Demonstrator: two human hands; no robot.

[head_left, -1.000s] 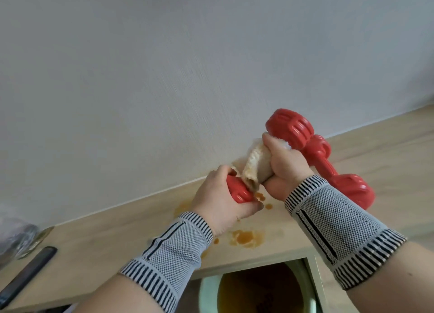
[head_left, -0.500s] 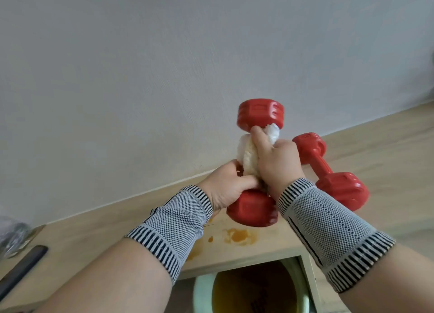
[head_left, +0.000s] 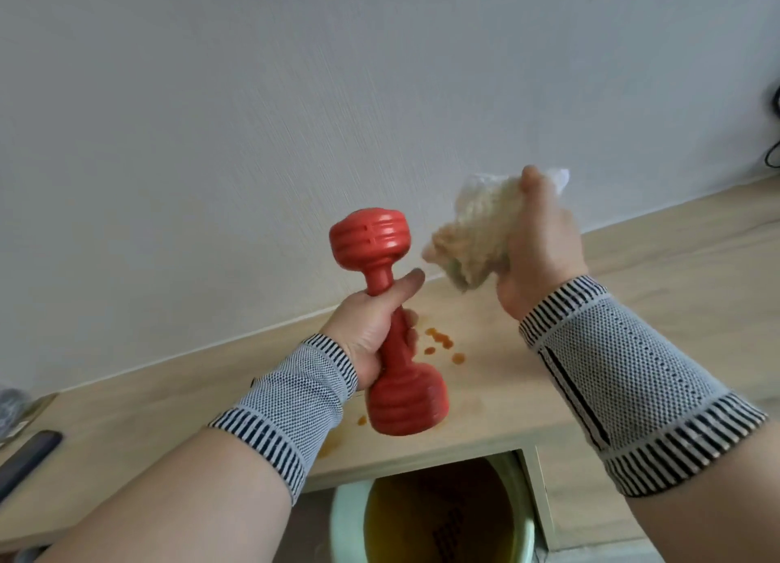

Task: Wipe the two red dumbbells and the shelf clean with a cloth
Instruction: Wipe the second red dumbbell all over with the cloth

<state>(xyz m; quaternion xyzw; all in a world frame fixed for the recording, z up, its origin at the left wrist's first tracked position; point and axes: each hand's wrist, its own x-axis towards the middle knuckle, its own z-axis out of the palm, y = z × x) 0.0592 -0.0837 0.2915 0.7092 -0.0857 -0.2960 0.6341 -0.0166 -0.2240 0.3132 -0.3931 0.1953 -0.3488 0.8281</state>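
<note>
1. The cloth (head_left: 477, 241), bunched in the right hand's (head_left: 536, 250) fingers, has lifted off the dumbbell (head_left: 386, 330), now upper right of centre.
2. Left hand (head_left: 371, 330) fingers clench the dumbbell's handle at centre; orange stains (head_left: 439, 343) still mark the shelf (head_left: 675, 275).

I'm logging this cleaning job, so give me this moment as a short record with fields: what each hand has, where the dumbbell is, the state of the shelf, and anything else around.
left hand: left hand grips the red dumbbell by its handle
dumbbell pose: roughly upright, lifted off the shelf
right hand: right hand holds the crumpled cloth, apart from the dumbbell
shelf: wooden shelf bears orange stains
second dumbbell: not in view
below shelf: pale green bucket
far left: dark flat object, unidentifiable
</note>
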